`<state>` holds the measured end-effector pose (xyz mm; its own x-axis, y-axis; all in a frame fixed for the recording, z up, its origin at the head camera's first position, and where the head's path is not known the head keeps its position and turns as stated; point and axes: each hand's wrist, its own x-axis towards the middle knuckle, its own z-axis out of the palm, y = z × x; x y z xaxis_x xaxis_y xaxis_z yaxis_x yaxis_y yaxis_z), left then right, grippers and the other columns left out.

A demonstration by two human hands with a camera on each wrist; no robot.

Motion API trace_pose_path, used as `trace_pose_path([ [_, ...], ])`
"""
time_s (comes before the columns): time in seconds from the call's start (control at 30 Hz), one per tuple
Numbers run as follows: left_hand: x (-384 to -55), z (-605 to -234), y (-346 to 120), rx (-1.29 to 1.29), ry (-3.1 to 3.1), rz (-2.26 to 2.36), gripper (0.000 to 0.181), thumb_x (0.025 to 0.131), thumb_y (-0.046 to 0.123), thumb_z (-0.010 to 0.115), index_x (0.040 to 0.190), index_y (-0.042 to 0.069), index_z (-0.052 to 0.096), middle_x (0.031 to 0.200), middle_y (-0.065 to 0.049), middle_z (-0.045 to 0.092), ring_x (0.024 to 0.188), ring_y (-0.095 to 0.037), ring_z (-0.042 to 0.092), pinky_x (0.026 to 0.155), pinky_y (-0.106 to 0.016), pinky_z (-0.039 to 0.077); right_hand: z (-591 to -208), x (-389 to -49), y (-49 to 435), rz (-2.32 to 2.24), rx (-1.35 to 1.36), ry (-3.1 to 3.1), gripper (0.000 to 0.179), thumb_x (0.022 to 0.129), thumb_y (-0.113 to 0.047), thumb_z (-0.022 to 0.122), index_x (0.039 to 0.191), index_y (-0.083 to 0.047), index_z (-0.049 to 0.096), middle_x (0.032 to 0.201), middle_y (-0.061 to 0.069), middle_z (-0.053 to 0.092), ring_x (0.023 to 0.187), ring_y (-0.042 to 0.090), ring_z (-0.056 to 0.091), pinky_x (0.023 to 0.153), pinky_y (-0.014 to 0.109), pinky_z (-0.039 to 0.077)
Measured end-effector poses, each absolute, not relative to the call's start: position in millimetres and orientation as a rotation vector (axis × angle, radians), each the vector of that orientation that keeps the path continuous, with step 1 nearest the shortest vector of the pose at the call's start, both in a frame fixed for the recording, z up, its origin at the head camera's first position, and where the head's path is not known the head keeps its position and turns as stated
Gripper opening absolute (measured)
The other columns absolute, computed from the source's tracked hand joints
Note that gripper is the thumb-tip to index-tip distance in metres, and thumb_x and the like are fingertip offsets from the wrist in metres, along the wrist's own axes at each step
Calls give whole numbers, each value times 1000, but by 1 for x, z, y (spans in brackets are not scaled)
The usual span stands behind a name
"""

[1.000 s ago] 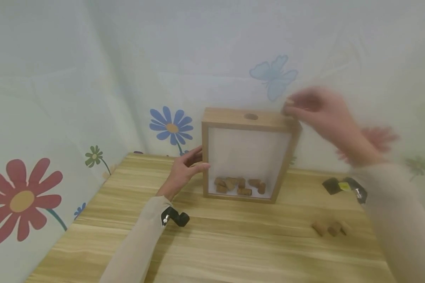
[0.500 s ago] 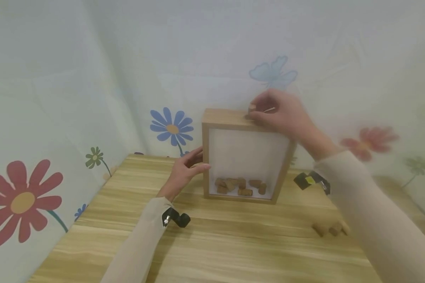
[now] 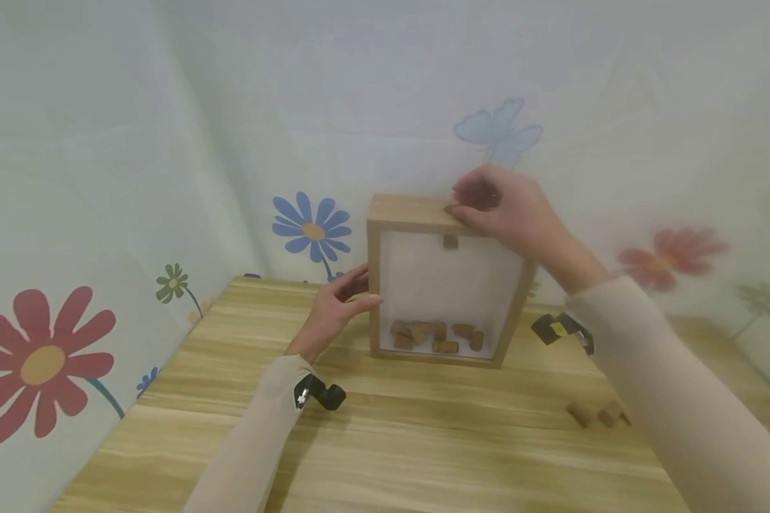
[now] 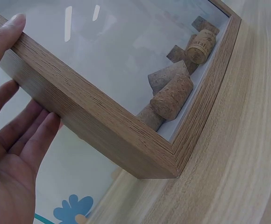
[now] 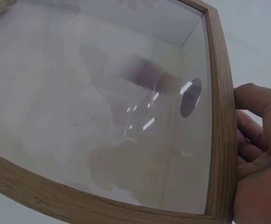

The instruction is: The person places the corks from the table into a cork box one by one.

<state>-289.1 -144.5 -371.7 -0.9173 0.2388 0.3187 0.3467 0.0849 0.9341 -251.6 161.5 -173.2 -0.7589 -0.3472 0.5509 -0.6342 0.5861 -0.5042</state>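
Observation:
A wooden shadow box frame (image 3: 404, 210) with a clear front stands upright on the table. Several wine corks (image 4: 173, 95) lie along its bottom. My left hand (image 3: 330, 313) grips its left side, thumb over the front edge and fingers toward the back. Over the top edge, at the hole (image 5: 190, 98), rests my right hand (image 3: 520, 210) with fingers loosely bent and nothing visible between them. Just beneath the hole, inside the box, a blurred cork (image 3: 450, 242) is in mid-air. The right hand covers the hole in the head view.
A few loose corks (image 3: 577, 413) lie on the wood-grain table (image 3: 423, 442) at the right, partly behind the right sleeve (image 3: 667, 377). A pale cloth wall (image 3: 359, 92) printed with flowers and a butterfly hangs close behind the box.
The right hand has moved left along the box top to the hole and let go of a cork, which now drops inside. The left hand stays on the box's side.

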Motion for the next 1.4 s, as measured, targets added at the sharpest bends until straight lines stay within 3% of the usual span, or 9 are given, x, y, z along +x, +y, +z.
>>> trace_pose_path([
  [0.33, -287, -371, -143, -645, -2243, -1968, 71, 95, 25, 83, 159, 18, 52, 148, -9, 62, 137, -25, 57, 112, -44, 49, -175, -234, 188, 992, 705, -2409, 33, 99, -10, 77, 129, 0, 67, 126, 17, 71, 117, 29, 68, 104, 45, 55],
  [0.47, -287, -371, -141, -654, -2243, -1958, 72, 95, 25, 82, 159, 17, 51, 148, -10, 61, 137, -27, 57, 113, -45, 48, -176, -221, 208, 945, 654, -2390, 32, 100, -12, 76, 130, -4, 68, 127, 13, 71, 117, 25, 67, 102, 32, 55],
  [0.63, -288, -370, -140, -655, -2255, -1935, 72, 95, 25, 82, 159, 16, 50, 150, -12, 60, 138, -28, 55, 113, -46, 48, -182, -205, 244, 974, 540, -2408, 35, 102, -24, 74, 134, -9, 68, 129, 10, 71, 113, 10, 65, 92, 13, 51],
  [0.8, -288, -370, -141, -636, -2257, -1944, 71, 95, 24, 82, 159, 17, 51, 150, -10, 60, 138, -26, 56, 113, -44, 48, -199, -194, 280, 950, 411, -2465, 41, 104, -34, 71, 137, -10, 66, 130, 16, 70, 100, -5, 62, 71, 16, 57],
  [0.87, -288, -370, -142, -630, -2252, -1956, 71, 95, 23, 82, 159, 16, 52, 150, -12, 60, 138, -27, 56, 112, -45, 49, -208, -192, 291, 924, 401, -2496, 42, 105, -32, 71, 138, -7, 65, 131, 20, 69, 97, -8, 61, 68, 14, 56],
  [1.07, -287, -370, -145, -615, -2250, -1962, 73, 94, 26, 84, 158, 16, 52, 149, -12, 61, 138, -27, 56, 112, -44, 49, -238, -190, 321, 862, 431, -2573, 39, 102, -21, 75, 136, -3, 67, 129, 23, 69, 100, -15, 54, 86, 1, 39],
  [1.27, -288, -371, -147, -615, -2256, -1949, 76, 92, 33, 85, 158, 18, 52, 149, -9, 61, 138, -26, 56, 112, -45, 49, -271, -197, 350, 853, 604, -2580, 31, 95, -3, 79, 124, 1, 70, 123, 25, 69, 100, -16, 56, 86, 2, 42],
  [1.4, -289, -373, -148, -626, -2253, -1947, 74, 93, 31, 84, 158, 17, 52, 149, -10, 61, 138, -26, 56, 112, -45, 49, -296, -198, 366, 874, 630, -2617, 30, 94, -1, 79, 123, 2, 72, 128, 26, 66, 102, -15, 56, 84, 4, 45],
])
